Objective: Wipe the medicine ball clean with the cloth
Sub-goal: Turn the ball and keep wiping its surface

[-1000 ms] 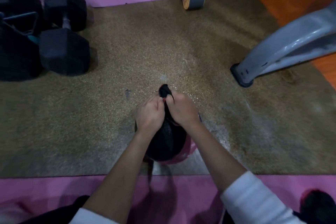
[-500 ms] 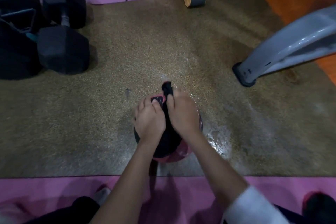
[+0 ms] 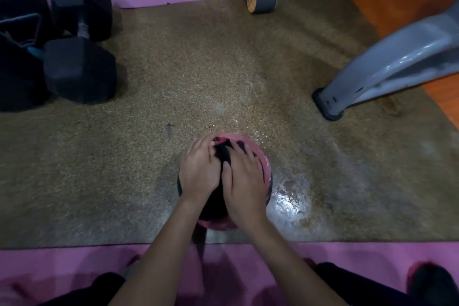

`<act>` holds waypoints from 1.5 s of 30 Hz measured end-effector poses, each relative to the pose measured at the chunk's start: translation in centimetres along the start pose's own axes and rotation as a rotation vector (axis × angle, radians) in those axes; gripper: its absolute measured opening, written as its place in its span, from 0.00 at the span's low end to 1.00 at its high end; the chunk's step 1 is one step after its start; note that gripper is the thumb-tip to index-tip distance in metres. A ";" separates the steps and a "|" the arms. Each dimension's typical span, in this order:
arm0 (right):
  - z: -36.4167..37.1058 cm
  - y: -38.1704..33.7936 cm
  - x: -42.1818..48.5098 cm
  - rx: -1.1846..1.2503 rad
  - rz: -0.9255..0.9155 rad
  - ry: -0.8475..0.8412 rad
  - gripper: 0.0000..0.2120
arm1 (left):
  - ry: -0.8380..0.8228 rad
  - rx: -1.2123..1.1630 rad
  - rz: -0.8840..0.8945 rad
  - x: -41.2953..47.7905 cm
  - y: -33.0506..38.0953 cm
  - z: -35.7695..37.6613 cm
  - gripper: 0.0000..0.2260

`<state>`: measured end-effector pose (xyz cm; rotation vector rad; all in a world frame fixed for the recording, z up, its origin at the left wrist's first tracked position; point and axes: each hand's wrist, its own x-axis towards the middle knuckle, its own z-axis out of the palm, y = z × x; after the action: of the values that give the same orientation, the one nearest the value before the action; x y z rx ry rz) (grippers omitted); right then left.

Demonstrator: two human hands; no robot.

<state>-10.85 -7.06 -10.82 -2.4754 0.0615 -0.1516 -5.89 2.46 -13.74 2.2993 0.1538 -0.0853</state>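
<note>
Black dumbbell (image 3: 80, 40) and grey machine leg (image 3: 387, 62) flank the medicine ball (image 3: 216, 225).

Left hand (image 3: 198, 171) grips cloth (image 3: 224, 156), right hand (image 3: 244, 182) presses it on medicine ball (image 3: 238, 135).

Your picture is dim and soft all over. A white glare sits on the mat (image 3: 288, 202) at five o'clock. The dumbbells (image 3: 79, 69) at ten o'clock and the cloth (image 3: 224, 156) sink into black. The six o'clock edge is smeared.
</note>
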 end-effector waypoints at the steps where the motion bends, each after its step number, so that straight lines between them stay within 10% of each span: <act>1: 0.1 0.3 0.1 0.007 -0.054 0.010 0.21 | -0.004 -0.014 0.022 0.1 -0.2 -0.1 0.19; 6: 0.5 1.9 10.0 0.015 0.253 -0.316 0.15 | -0.019 0.001 0.072 -0.3 -0.2 -0.3 0.22; 12: 0.2 0.0 -0.1 0.015 0.019 -0.016 0.22 | -0.043 0.003 0.063 1.0 0.0 -0.1 0.21; 18: 0.8 3.8 10.8 0.059 0.356 -0.329 0.15 | -0.168 0.051 0.208 1.3 -0.3 -0.5 0.23; 26: 0.2 0.7 0.5 0.112 0.041 -0.021 0.22 | -0.053 0.238 -0.244 1.3 1.3 0.2 0.21; 31: 0.6 3.1 10.4 0.100 0.419 -0.334 0.16 | -0.037 0.201 -0.079 0.1 1.0 -0.3 0.20; 38: 0.0 0.4 1.4 0.041 0.047 -0.056 0.21 | -0.023 0.157 0.000 0.1 0.9 -0.7 0.30; 45: 1.0 2.4 10.2 0.096 0.383 -0.374 0.14 | -0.015 0.157 0.005 -0.7 1.5 -0.9 0.25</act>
<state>-0.61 -9.17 -12.15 -2.3069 0.3548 0.4584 -6.35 2.05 -11.93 2.4553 0.1383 -0.1153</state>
